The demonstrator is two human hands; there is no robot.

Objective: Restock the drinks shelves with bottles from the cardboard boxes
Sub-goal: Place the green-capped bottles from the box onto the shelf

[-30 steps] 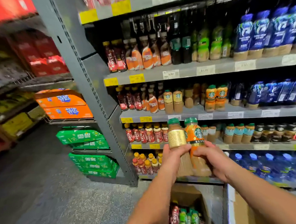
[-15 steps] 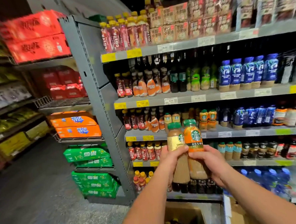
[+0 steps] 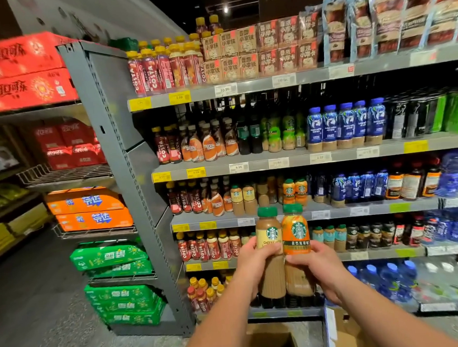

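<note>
I hold two green-capped coffee bottles upright, side by side, in front of the grey drinks shelves (image 3: pixel 332 213). My left hand (image 3: pixel 254 263) grips the gold-labelled bottle (image 3: pixel 269 240). My right hand (image 3: pixel 318 267) grips the orange-labelled bottle (image 3: pixel 296 232). Matching gold-labelled bottles (image 3: pixel 242 199) and orange-labelled bottles (image 3: pixel 294 190) stand on the shelf just above and behind them. An open cardboard box (image 3: pixel 273 341) sits on the floor below my arms, its contents mostly hidden.
A second cardboard box (image 3: pixel 347 335) stands to the right of the first. The grey shelf upright (image 3: pixel 132 184) divides the drinks bay from stacked red, orange and green drink cases (image 3: pixel 90 208) on the left. Grey aisle floor (image 3: pixel 38 319) lies at lower left.
Both hands have lifted the two bottles higher, from the lower shelf level up toward the shelf with the matching bottles. My view has tilted upward, showing the top shelf.
</note>
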